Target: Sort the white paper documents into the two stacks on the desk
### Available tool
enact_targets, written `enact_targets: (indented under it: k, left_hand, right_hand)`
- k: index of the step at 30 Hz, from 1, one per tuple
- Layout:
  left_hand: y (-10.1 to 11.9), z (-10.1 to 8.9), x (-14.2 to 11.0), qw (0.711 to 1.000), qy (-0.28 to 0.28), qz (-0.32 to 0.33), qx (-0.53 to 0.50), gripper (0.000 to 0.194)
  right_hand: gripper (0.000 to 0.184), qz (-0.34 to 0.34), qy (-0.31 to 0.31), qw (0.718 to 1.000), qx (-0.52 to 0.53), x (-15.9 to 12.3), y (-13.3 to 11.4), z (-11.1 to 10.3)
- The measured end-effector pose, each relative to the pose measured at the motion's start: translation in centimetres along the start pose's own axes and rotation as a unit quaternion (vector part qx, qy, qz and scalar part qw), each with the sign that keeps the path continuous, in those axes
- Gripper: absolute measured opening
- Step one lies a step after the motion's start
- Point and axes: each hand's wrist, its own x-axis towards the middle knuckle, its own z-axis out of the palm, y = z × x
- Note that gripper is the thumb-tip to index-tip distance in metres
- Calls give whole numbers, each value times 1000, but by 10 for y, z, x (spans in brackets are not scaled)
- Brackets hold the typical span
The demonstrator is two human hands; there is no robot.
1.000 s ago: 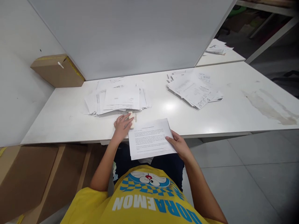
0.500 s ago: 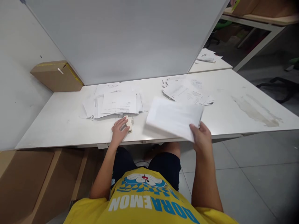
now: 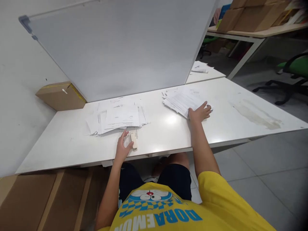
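Observation:
My left hand [image 3: 123,147] rests at the table's front, its fingers apart and its thumb at the side of a small cream stapler [image 3: 134,141]. The stapler lies flat on the tabletop, not gripped. Just behind it is a loose stack of printed papers [image 3: 121,117], its sheets overlapping unevenly. My right hand [image 3: 200,112] lies on the near right edge of a second, fanned pile of papers [image 3: 181,100], with fingers spread. Part of that pile is hidden under the hand.
A white table [image 3: 158,138] runs across in front of me, with a whiteboard [image 3: 120,48] standing at its back. A cardboard box [image 3: 61,98] leans at the left wall. More papers [image 3: 201,67] lie behind at right. Large cartons [image 3: 26,202] stand below left.
My right hand has moved away from me and put the held papers onto the right pile, letting go. My left hand's fingers have come off the top of the stapler. The view has shifted.

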Motion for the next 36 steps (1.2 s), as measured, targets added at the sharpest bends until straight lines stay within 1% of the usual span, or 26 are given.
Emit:
enact_targets:
  k: [2,5,7,8,9,10,12,13,14,15,18,21,24,26,28,29,30,32,33,34,35,36]
  left_hand:
    - [0,1,1,1000,-3,-4,-5,73]
    - [2,4,2,1000,-7,-5,-7,70]
    - [3,5,1,1000,-3,-10,-10,68]
    - [4,6,0,1000,1,-14,-12,68]
    - [4,7,-1,1000,5,-16,-13,67]
    - [5,7,-1,1000,7,-18,-14,66]
    - [4,8,-2,1000,10,-14,-11,66]
    - [3,8,-1,1000,11,-10,-8,66]
    - [2,7,-1,1000,11,-4,-7,66]
    - [2,7,0,1000,11,1,-7,66]
    - [0,6,1,1000,7,4,-12,65]
    - [1,9,-2,1000,3,-7,-19,61]
    - [1,10,-7,999,29,0,-23,56]
    - [-2,5,-5,997,65,30,-11,49]
    - [-8,-8,5,990,112,69,42,44]
    - [-12,-16,13,984,136,82,83,45]
    - [-16,-24,22,974,163,85,130,48]
    - [-26,-37,40,959,194,51,199,59]
    - [-31,-40,47,957,188,29,221,65]
    - [-35,-41,53,956,165,18,242,67]
    - [-38,-40,56,956,134,22,261,67]
    - [-40,-38,56,955,98,37,276,68]
  right_hand:
    - [86,2,6,1000,-11,5,11,3]
    - [76,22,16,1000,6,7,28,6]
    - [77,25,11,1000,3,2,33,7]
    - [79,3,6,1000,-10,-2,33,7]
    - [80,-39,1,999,-30,-8,30,7]
    - [79,-101,-8,993,-54,-14,27,8]
    - [72,-241,-39,964,-105,-26,16,12]
    - [67,-293,-61,946,-125,-30,10,15]
    - [61,-324,-82,932,-139,-33,4,19]
    - [56,-337,-99,925,-146,-34,-2,23]
    - [44,-339,-124,922,-140,-27,-14,34]
    - [40,-348,-119,919,-140,-18,-15,38]
    - [40,-356,-101,921,-122,-21,-12,36]
    - [40,-353,-85,929,-68,-37,-14,31]
    - [38,-342,-95,935,9,-66,-20,27]
    - [37,-333,-122,934,50,-84,-27,26]
    - [35,-322,-165,928,89,-104,-34,25]
    - [32,-276,-283,904,164,-145,-53,27]
    - [32,-238,-339,887,202,-164,-64,30]
    - [32,-186,-383,873,236,-180,-74,34]
    - [33,-128,-413,860,269,-193,-82,38]
    - [35,-67,-430,848,301,-203,-89,43]
